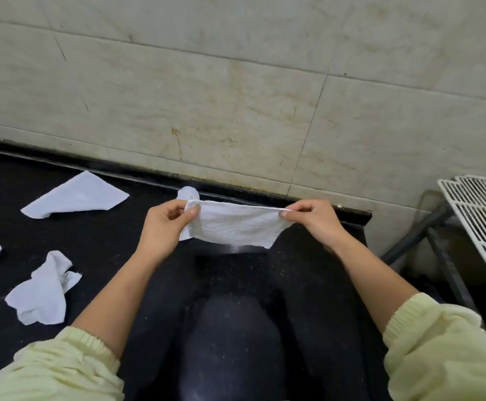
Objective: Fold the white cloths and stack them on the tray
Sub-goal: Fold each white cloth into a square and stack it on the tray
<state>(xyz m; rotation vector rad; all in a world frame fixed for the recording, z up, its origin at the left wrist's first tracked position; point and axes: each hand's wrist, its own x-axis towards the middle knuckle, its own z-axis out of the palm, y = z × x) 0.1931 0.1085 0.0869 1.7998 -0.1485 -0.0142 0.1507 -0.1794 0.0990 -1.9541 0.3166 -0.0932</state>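
Work surface: a black speckled stone counter (pixel 106 241), running along a wall of large cream marbled tiles (pixel 236 96) with stained grout lines and rust-coloured drips near the base. A raised black lip borders the counter where it meets the wall.

Hands: the left hand (pixel 165 227) and right hand (pixel 312 219) are held apart above the counter, each pinching one upper corner of a white crinkled cloth (pixel 236 224), which is doubled over and stretched taut between them. Its lower edge hangs free over the person's dark-trousered lap (pixel 230 328). Pale yellow sleeves (pixel 62 366) are pushed up both forearms.

Loose items: further white cloths lie unfolded on the counter to the left, one flattened triangular piece (pixel 75 196) near the wall and one crumpled piece (pixel 43 290) nearer the person, with more cut off by the left edge.

Right side: a white wire rack (pixel 484 221) rests on a grey metal frame (pixel 435 241), beside the counter's end.
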